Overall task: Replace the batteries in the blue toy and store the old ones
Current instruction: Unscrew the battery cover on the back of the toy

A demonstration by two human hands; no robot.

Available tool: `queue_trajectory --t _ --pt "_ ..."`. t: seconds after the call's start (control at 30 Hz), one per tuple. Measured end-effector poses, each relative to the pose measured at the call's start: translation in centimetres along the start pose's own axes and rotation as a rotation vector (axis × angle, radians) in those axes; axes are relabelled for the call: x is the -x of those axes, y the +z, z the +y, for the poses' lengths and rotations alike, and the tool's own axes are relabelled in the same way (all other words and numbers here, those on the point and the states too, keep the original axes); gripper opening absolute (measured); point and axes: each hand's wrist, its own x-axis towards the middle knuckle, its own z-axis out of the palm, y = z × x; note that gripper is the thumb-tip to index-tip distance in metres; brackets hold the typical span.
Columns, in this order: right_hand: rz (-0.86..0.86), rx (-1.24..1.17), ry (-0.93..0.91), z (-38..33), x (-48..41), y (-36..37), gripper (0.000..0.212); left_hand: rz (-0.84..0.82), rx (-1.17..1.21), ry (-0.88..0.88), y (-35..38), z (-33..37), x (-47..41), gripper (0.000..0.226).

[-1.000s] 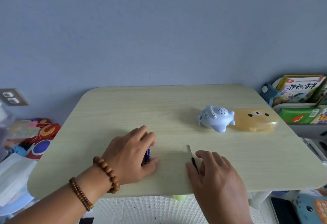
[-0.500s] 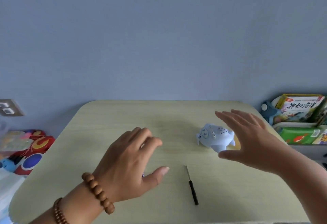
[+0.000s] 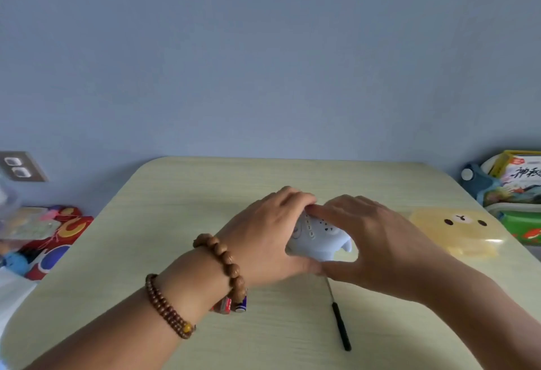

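hands (image 3: 263,238) covering blue toy (image 3: 319,242), batteries (image 3: 234,305) partly hidden

One wide-angle camera, worn on the head, faces forward and slightly down, close over the table (image 3: 181,194), looking across it to the wall (image 3: 263,47) behind.

A home, likely a child's room; picture books (image 3: 522,178) and toys (image 3: 60,230) flank the table (image 3: 190,194).

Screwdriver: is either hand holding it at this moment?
No, the screwdriver lies free on the table while the left hand and the right hand both grip the blue toy.
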Motion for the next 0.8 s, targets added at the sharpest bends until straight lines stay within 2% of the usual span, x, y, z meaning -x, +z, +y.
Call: queue_trajectory --t 0.2,0.3,0.37,0.43,0.47,0.53,0.63,0.7,0.77,0.8 --pt "-0.035 -0.111 -0.009 -1.6 -0.1 -0.4 0.089 -0.034 0.139 -0.068 -0.5 -1.2 0.2 0.102" --pt "0.002 -0.144 0.134 -2.2 2.4 -0.4 0.100 -0.051 0.131 -0.029 -0.6 -1.0 0.0 0.094" --pt "0.109 -0.113 0.263 -3.2 4.8 0.9 0.099 -0.052 0.125 -0.021 -0.7 -1.2 0.1 0.087" --pt "0.297 -0.037 0.305 -4.4 6.6 2.6 0.085 -0.057 0.139 -0.018 -0.8 -1.6 0.2 0.075" --pt "0.344 -0.009 0.329 -5.0 7.0 3.6 0.074 -0.066 0.147 -0.021 -0.9 -1.7 0.3 0.072" --pt "0.394 -0.032 0.342 -5.4 7.7 5.3 0.068 -0.091 0.144 -0.022 -0.9 -1.8 0.5 0.071" --pt "0.444 -0.151 0.308 -4.7 8.2 6.2 0.060 -0.122 0.119 0.017 -1.0 -1.6 0.8 0.073" --pt "0.430 -0.212 0.329 -4.0 8.7 5.5 0.061 -0.163 0.085 0.025 -1.1 -1.2 1.0 0.085" --pt "0.409 -0.151 0.369 -3.0 9.5 4.3 0.061 -0.180 0.038 0.009 -0.9 -0.8 1.0 0.093" --pt "0.405 -0.121 0.398 -2.7 9.6 3.6 0.056 -0.165 0.021 -0.001 -0.6 -0.6 0.9 0.089"
